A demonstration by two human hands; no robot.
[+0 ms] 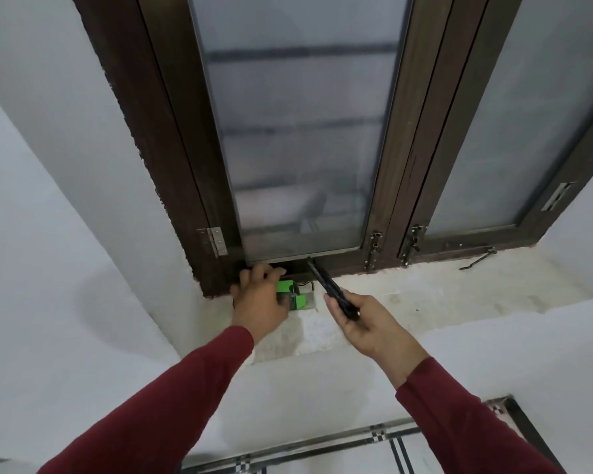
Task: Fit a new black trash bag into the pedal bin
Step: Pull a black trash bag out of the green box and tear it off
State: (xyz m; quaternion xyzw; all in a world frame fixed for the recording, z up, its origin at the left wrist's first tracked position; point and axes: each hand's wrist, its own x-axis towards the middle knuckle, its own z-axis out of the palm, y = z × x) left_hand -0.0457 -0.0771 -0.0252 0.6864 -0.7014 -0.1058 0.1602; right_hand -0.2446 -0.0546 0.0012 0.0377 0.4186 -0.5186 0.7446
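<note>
Drawing a folded black plastic bag with the right hand, left hand steadying the green pack on the windowsill; bin unseen, fitting not begun.

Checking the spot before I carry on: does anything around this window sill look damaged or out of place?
Yes. The wall along the window frame's left edge is ragged and chipped. On the sill, the paint looks worn and stained, and a stay hook lies unlatched.
</note>
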